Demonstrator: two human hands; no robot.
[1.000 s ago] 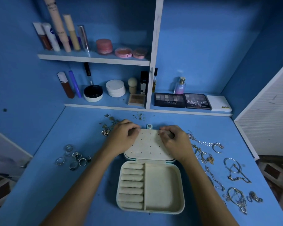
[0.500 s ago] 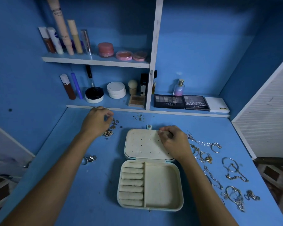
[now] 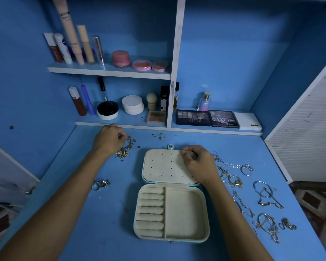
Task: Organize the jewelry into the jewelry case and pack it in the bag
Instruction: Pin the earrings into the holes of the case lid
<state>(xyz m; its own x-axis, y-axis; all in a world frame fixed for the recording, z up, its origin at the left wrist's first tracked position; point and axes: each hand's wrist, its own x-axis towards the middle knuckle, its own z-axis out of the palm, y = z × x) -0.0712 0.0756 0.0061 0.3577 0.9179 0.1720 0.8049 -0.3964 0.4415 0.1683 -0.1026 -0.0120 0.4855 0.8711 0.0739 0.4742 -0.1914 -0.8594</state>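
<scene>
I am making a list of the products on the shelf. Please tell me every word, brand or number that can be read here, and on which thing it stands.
"MATTE": dark eyeshadow palette; the smaller print under it is blurred.
"NUDES": black eyeshadow palette.
"NUDE": white box.
"SB": perfume bottle.
Tall beige tube: print too blurred to read.
Other tubes and jars: nothing readable.

head cam | wide-angle | looks forward and down | close over blue desk [image 3: 105,213]
</scene>
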